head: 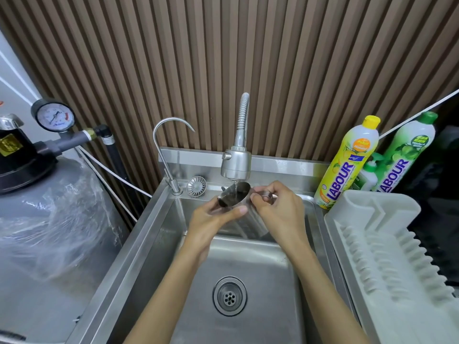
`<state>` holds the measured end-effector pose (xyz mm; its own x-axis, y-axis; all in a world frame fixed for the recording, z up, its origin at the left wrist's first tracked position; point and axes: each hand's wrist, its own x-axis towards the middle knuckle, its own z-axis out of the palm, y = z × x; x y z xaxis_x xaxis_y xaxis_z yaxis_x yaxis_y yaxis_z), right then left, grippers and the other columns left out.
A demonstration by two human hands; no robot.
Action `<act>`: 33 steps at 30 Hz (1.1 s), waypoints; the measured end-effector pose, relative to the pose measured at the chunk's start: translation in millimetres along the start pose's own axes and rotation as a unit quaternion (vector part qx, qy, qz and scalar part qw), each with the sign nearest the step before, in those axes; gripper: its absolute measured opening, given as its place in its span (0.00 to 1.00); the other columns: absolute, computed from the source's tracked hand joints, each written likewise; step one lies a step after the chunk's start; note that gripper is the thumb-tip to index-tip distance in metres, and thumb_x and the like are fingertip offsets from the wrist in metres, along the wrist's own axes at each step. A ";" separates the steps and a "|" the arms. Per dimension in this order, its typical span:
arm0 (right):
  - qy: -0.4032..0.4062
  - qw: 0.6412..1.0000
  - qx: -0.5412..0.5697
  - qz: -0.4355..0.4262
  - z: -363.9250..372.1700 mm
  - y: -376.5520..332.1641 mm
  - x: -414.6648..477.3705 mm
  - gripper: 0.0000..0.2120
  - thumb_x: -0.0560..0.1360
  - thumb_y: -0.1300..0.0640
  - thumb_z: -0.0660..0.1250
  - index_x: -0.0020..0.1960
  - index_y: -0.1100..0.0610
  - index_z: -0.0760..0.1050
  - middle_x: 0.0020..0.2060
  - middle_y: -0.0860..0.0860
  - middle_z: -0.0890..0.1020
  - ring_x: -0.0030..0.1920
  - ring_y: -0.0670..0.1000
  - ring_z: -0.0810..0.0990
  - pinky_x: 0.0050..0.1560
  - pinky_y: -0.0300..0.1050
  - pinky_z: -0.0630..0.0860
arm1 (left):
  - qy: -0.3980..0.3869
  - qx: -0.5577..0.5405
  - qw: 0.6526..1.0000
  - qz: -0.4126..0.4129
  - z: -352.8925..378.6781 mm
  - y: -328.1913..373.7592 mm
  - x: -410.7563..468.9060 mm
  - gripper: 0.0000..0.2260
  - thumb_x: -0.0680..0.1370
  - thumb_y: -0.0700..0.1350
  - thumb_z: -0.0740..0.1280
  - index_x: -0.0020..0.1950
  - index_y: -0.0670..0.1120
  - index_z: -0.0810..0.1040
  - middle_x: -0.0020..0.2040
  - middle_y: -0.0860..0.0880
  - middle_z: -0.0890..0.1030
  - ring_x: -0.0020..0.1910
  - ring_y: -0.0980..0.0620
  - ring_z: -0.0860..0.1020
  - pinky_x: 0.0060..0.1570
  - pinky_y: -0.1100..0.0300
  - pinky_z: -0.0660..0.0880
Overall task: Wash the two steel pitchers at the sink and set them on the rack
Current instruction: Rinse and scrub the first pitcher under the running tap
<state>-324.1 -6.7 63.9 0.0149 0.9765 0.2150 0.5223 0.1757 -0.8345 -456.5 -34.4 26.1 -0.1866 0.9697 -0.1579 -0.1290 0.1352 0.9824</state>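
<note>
Pitcher (pixel 236 196) tilted under running faucet (pixel 236 165), above sink (pixel 248 269). My left hand (pixel 213 217) wraps wet body, right hand (pixel 279 209) grips handle (pixel 264 194). I judge steel stiff, light, slippery when wet; handle is surest hold.

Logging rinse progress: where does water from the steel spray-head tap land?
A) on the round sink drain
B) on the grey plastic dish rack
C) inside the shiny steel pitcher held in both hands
C: the stream from the spray-head tap drops into the steel pitcher.
</note>
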 end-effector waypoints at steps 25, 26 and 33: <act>-0.092 0.988 -0.078 -0.101 61.9 2.4 2.2 0.06 0.74 0.61 0.65 0.48 0.64 0.77 0.52 0.58 0.78 0.45 0.58 0.79 0.47 0.38 0.69 | 0.163 -0.293 0.925 -0.179 -23.8 -39.1 33.6 0.12 0.82 0.40 0.52 0.47 0.43 0.74 0.38 0.44 0.77 0.37 0.50 0.73 0.37 0.60 0.72; -0.094 0.983 -0.102 -0.122 62.9 2.9 1.8 0.07 0.74 0.62 0.64 0.49 0.64 0.76 0.52 0.58 0.78 0.48 0.60 0.79 0.50 0.42 0.73 | 0.162 -0.288 0.924 -0.194 -21.4 -44.8 38.5 0.13 0.82 0.39 0.52 0.43 0.43 0.73 0.34 0.44 0.78 0.35 0.50 0.73 0.37 0.59 0.71; -0.121 0.934 -0.217 -0.255 65.9 12.7 -0.6 0.09 0.70 0.72 0.61 0.49 0.67 0.74 0.48 0.64 0.77 0.52 0.62 0.75 0.55 0.54 0.69 | 0.145 -0.232 0.937 -0.216 -2.5 -63.8 56.9 0.14 0.81 0.43 0.55 0.37 0.47 0.72 0.22 0.52 0.77 0.21 0.57 0.76 0.21 0.68 0.72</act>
<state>-373.6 3.1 19.7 -0.4959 0.7889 0.3629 0.7070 0.6094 -0.3589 -461.3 11.6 -45.8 -0.2669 0.7402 -0.6171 -0.6510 0.3336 0.6818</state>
